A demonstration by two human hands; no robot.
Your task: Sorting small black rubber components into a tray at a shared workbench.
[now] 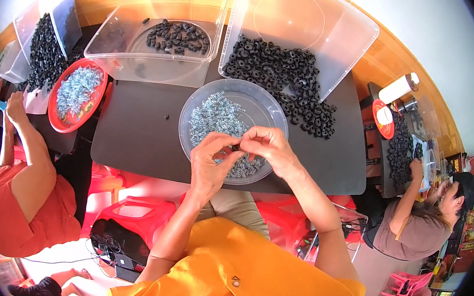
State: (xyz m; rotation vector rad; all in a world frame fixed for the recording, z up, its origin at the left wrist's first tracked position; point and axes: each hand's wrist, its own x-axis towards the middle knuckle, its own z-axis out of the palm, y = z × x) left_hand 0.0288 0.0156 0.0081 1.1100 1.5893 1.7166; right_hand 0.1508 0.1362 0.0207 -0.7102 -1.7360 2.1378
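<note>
Head view: left hand and right hand, fingertips together, pinching small dark piece over bowl of silvery-blue bits, perhaps so drops land inside; black parts spill from far right bin, presumably for easy reach.

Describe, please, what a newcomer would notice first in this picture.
Probably the left hand and right hand, meeting at the centre over the round clear bowl of silvery pieces, pinching what seems a small dark piece. Next, black parts heaped in and before the large clear bin behind, then the orange shirt below.
</note>
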